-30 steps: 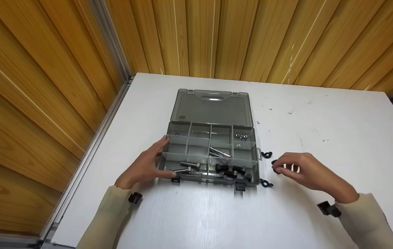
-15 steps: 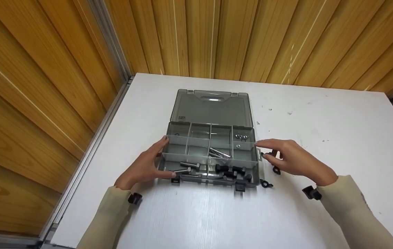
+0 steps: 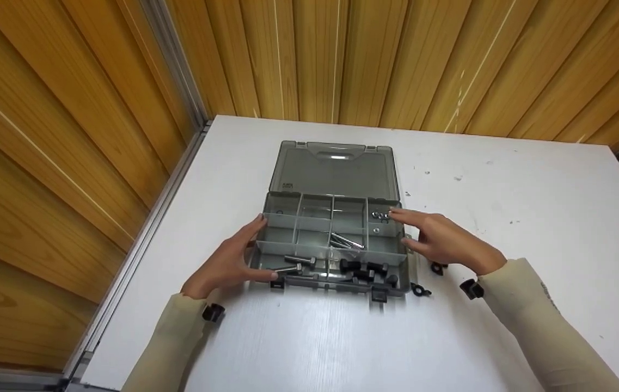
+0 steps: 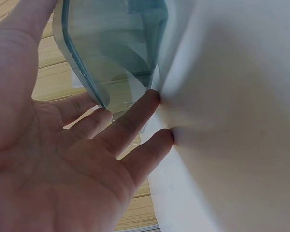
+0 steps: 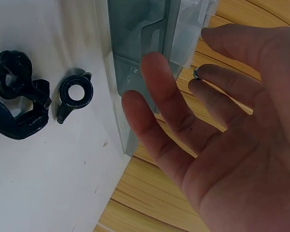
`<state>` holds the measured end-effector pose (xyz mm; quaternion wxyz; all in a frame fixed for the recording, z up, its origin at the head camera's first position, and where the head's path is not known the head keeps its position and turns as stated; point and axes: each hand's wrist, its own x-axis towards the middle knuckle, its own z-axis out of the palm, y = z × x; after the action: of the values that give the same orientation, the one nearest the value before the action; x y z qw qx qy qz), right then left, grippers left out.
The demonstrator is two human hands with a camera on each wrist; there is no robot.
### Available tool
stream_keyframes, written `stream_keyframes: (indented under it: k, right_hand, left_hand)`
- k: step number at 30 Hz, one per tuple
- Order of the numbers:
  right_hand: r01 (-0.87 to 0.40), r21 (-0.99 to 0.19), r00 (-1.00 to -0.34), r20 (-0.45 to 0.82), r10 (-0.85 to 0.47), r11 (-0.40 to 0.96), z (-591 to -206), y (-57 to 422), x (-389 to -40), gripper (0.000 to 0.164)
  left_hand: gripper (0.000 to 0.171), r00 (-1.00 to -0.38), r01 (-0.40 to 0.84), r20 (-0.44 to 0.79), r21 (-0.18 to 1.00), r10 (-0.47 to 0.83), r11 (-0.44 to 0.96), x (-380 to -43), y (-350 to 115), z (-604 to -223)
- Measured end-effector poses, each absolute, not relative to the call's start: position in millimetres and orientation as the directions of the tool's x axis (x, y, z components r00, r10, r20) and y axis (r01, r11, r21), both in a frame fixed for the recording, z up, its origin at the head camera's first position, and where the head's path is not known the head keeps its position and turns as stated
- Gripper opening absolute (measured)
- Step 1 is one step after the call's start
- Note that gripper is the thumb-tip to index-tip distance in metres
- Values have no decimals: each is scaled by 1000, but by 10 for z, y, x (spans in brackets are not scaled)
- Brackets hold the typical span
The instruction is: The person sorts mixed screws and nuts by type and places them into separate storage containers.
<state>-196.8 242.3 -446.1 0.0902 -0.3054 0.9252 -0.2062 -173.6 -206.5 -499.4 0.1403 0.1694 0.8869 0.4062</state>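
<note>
An opened grey compartment box (image 3: 336,288) lies on the white table. My left hand (image 3: 227,264), fingers spread, rests at the box's left side, thumb by the front corner. In the left wrist view two fingertips (image 4: 152,96) meet the table beside the box. My right hand (image 3: 440,239) reaches over the right wall at the back compartment, where several small shiny nuts (image 3: 377,215) lie. The right wrist view shows a small metal nut (image 5: 196,73) pinched between index and middle fingertips, thumb apart. Black wing nuts (image 5: 76,94) lie on the table below that hand.
Front compartments hold silver bolts (image 3: 298,260) and black bolts (image 3: 363,269); silver pins (image 3: 347,240) lie in a middle one. The see-through lid (image 3: 336,169) is folded back flat. Another wing nut (image 3: 420,289) sits by the front right corner. Wooden panels (image 3: 369,60) stand behind the table.
My right hand has let go of a wing nut on the table and moved left and away from me, over the box's right wall to the back compartment. My left hand has stayed put.
</note>
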Motion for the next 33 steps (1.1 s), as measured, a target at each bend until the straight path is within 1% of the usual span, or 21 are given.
stream_keyframes:
  k: [7,18,25,29,33]
  right_hand:
    - [-527,-436,-798,-40,-601,729,-4491,2415,-2000,59]
    - [-514,-450,-801,-53,-596,730,-4554,2399,-2037,63]
    - [-504,-465,-803,-59,-594,728,-4569,2407,-2018,62]
    - [-519,-463,-804,-21,-594,719,-4578,2438,-2002,58]
    - [-526,-490,-812,47,-581,695,-4582,2505,-1974,53]
  left_hand:
    - [124,-898,227,-76,764,433,604,-1748,-2072,-5003]
    - [124,-900,220,-75,773,430,595,-1740,-2077,-5004]
    - [125,-899,215,-87,767,430,605,-1751,-2078,-5004]
    - [125,-898,220,-80,771,434,597,-1749,-2078,-5001]
    - [124,-899,212,-86,772,429,599,-1746,-2083,-5005]
